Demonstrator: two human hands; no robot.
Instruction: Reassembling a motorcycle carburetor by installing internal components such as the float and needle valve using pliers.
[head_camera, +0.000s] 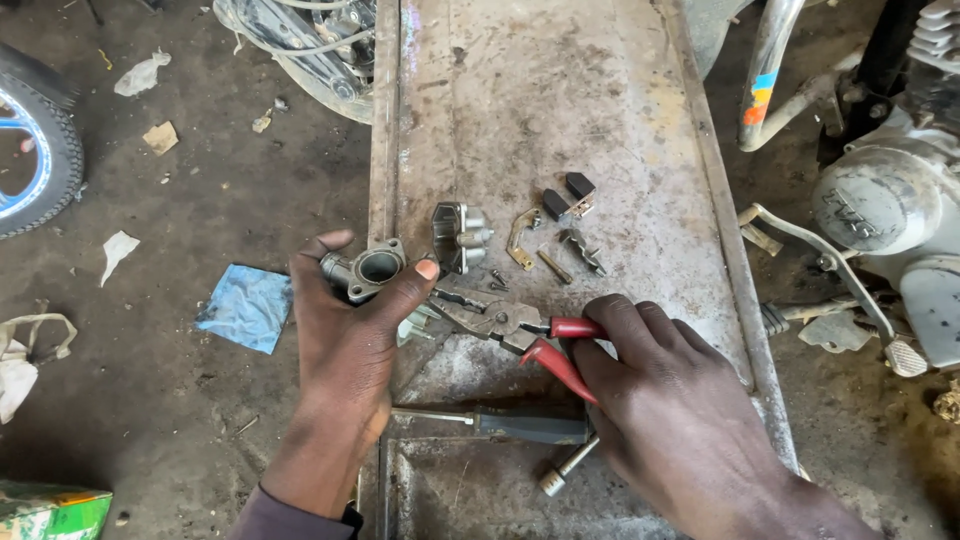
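1. While the left hand (345, 335) pinched a grey metal housing (366, 271) with a round bore above the rusty workbench (600, 120) edge,
2. the right hand (660, 400) closed around red-handled pliers (520, 330), jaws pointing at it.

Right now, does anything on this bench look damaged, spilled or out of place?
Nothing looks spilled or broken. The metal bench is rusty and stained, with small parts scattered loose. The left hand holds a metal housing; the right hand grips red-handled pliers.
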